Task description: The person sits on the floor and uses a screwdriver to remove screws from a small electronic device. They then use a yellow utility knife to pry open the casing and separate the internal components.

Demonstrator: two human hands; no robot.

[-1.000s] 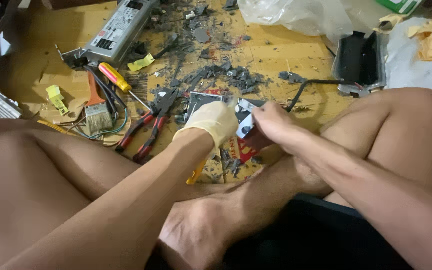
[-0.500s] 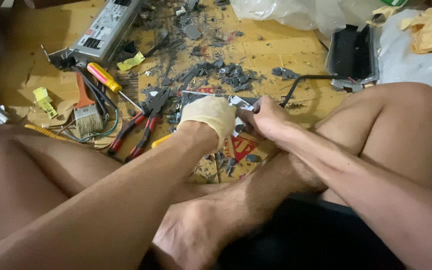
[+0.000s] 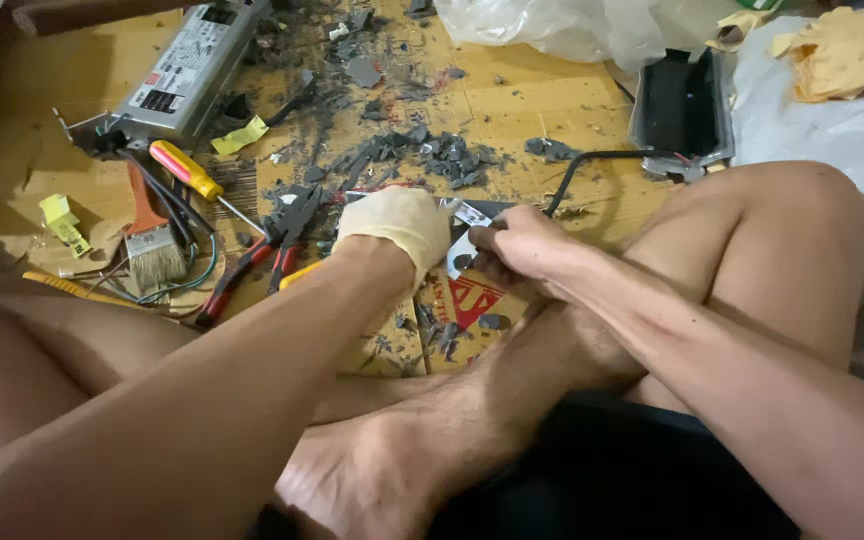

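Both hands have stayed on the same small metal piece (image 3: pixel 464 250) since before, while the view slid a little. From the head camera, the gloved left hand (image 3: pixel 397 225) and the bare right hand (image 3: pixel 522 245) each have their grip closed on that piece, low over the cardboard floor (image 3: pixel 512 110). Red pliers (image 3: pixel 252 260), a yellow screwdriver (image 3: pixel 187 170) and a brush (image 3: pixel 152 245) lie nearby to the left.

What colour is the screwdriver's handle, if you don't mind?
Yellow and red, on the screwdriver, seen in the head view.
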